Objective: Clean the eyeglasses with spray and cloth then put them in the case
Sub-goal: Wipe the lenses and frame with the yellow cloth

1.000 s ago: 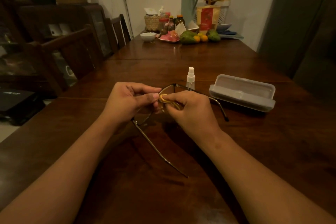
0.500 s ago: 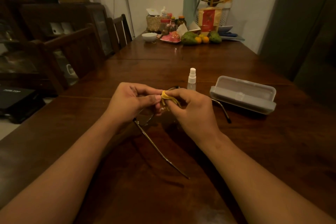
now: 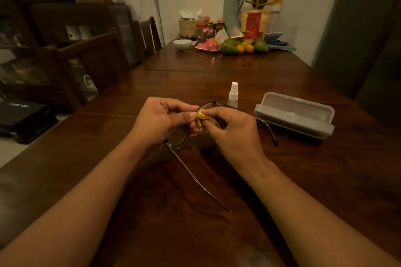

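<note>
Thin dark-framed eyeglasses (image 3: 191, 174) are held just above the wooden table (image 3: 303, 180), temples unfolded toward me. My left hand (image 3: 161, 120) pinches the frame at its left lens. My right hand (image 3: 232, 130) presses a small yellow cloth (image 3: 202, 115) against the lens near the bridge. Most of the lenses are hidden behind my fingers. A small clear spray bottle (image 3: 233, 95) with a white cap stands upright just beyond my hands. An open grey glasses case (image 3: 295, 115) lies to the right.
Wooden chairs (image 3: 91, 65) line the table's left side. At the far end stand a white bowl (image 3: 182, 44), a basket, jars, a tall jug and fruit (image 3: 243, 46). A dark cabinet stands at the left, and a dark door at the right.
My right thumb and the yellow cloth have slid a little up and left along the lens toward my left fingertips. The glasses have tilted slightly. Bottle and case have not moved.
</note>
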